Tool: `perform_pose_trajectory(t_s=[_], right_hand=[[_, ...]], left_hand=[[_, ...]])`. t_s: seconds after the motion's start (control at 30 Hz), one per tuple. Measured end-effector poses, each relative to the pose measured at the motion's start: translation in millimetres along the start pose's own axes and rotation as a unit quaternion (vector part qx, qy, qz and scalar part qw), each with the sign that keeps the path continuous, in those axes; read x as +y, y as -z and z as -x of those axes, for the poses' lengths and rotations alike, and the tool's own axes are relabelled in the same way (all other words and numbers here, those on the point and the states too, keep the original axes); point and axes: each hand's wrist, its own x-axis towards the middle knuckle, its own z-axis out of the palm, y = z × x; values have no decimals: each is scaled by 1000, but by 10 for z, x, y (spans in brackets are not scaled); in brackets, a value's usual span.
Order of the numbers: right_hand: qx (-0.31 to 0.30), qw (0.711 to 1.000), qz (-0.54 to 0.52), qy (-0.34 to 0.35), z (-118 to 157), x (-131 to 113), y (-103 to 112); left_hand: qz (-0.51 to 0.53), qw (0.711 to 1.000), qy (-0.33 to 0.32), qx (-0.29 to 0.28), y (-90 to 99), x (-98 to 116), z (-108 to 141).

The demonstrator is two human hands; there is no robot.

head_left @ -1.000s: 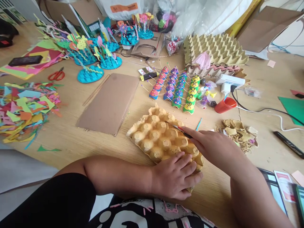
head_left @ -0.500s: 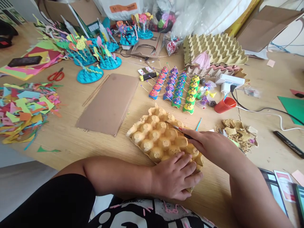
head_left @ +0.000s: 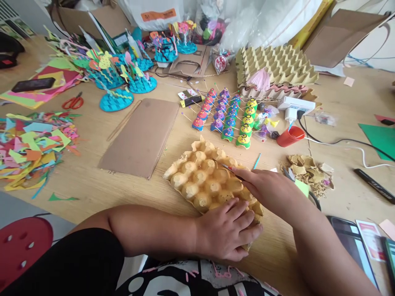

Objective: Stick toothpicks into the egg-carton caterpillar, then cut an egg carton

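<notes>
A yellowish egg carton point(head_left: 200, 176) lies bumps up on the wooden table in front of me. My left hand point(head_left: 230, 228) rests spread on its near right corner, fingers apart over the bumps. My right hand point(head_left: 265, 185) is closed on a thin craft knife point(head_left: 231, 167), whose red and dark handle shows by the fingertips. The blade points left, over the middle of the carton between the bumps. Part of the handle is hidden under my right hand.
Behind the carton stand painted caterpillars point(head_left: 230, 115). A brown cardboard sheet point(head_left: 143, 137) lies to the left, with paper scraps point(head_left: 33, 144) beyond. Stacked egg trays point(head_left: 277, 68), a red cup point(head_left: 290, 136) and torn carton pieces point(head_left: 308, 170) are on the right.
The view has shifted slightly, bringing a red round seat into the lower left. Both hands stay in nearly the same places on and over the carton.
</notes>
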Motion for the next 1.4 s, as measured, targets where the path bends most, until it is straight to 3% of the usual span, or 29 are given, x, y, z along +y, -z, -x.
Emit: perform_pose_trajectory(t_s=[0.13,0.37,0.67,0.9,1.1,1.4], right_hand=[[-8,1000,-13,-1,-73,-15,-39],[-21,999,-41,-25,-39,-14,101],[-37,996,-79,-30,-6,-8,159],[-14,998,-52,-32,-76,5,54],[0,995,-97,-1,51,106,67],[-12,999,-43,-29,-74,11,-6]], left_hand=[[4,1000,5,-1,1,-1,-10],[-2,1000,4,16,2,-2,-7],[2,1000,-2,-13,40,-14,-25],[-2,1000,4,-13,19,-14,-17],[-5,1000,-6,0,22,-17,-20],[-16,1000,-5,-14,19,-23,-26]])
